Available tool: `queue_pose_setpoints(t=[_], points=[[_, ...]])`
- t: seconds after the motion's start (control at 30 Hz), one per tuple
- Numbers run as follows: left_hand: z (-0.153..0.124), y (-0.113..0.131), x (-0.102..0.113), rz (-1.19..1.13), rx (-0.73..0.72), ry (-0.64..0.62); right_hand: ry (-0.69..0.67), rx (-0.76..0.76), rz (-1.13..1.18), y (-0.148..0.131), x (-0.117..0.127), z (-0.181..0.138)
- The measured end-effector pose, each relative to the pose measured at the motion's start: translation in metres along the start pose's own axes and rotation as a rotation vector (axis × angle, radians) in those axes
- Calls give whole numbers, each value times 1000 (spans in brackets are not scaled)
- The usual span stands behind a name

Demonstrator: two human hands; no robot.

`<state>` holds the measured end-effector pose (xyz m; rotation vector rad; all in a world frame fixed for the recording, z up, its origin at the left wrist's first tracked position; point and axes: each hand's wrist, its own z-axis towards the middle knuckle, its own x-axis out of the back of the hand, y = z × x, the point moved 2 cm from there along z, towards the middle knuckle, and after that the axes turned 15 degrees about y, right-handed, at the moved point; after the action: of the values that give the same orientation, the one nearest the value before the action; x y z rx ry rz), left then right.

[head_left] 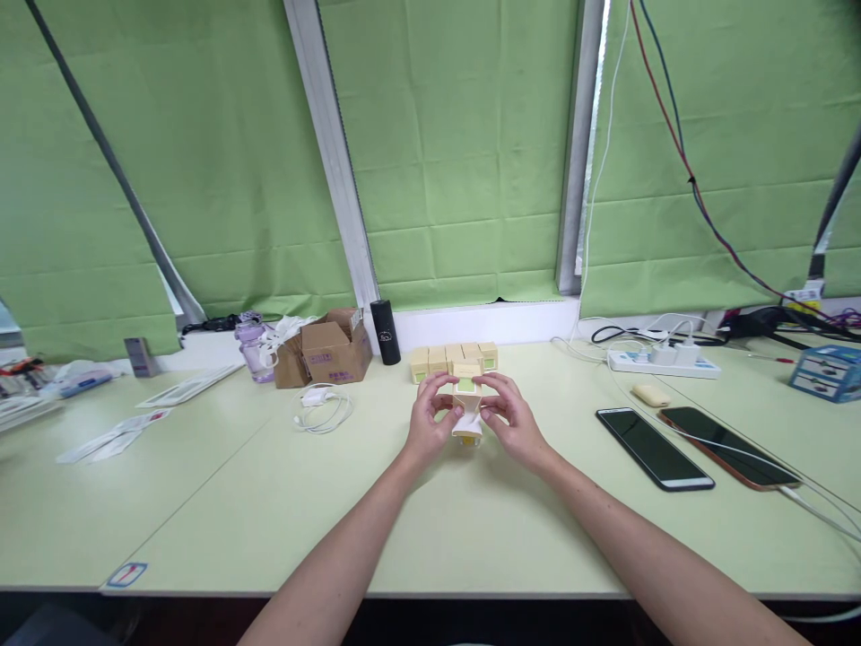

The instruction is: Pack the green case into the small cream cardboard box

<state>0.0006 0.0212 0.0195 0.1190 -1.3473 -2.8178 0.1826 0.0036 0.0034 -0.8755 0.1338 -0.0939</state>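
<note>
Between my two hands is a small pale-yellow cardboard box (466,402), its flap folded out toward me and showing a white inner side. My left hand (431,418) grips its left side, with fingers on the upper edge and the thumb lower down. On the opposite side, my right hand (512,418) holds it the same way. Just under the flap, a small yellowish item (468,440) shows near the tabletop; its kind is too small to make out. Behind the held box stands a row of several similar small yellow boxes (437,361), partly hidden by it.
At the left are a charger with coiled cable (323,404), an open brown carton (333,350), a purple bottle (252,348) and a black cylinder (386,332). Two phones, one here (652,449), lie at right, before a power strip (663,362). The table's front edge (404,594) is near me.
</note>
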Motion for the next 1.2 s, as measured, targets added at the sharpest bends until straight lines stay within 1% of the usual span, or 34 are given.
queue_pose_setpoints(t=[0.17, 0.63, 1.03, 1.2], points=[[0, 0, -1, -4, 23, 30, -2, -26, -5, 0, 0, -1], [-2, -3, -4, -5, 62, 103, -3, -13, 21, 2, 0, -1], [-5, 0, -8, 19, 53, 95, 51, -9, 6, -2, -1, 0], [-7, -1, -8, 46, 50, 96, 67, -8, -13, 1, -1, 0]])
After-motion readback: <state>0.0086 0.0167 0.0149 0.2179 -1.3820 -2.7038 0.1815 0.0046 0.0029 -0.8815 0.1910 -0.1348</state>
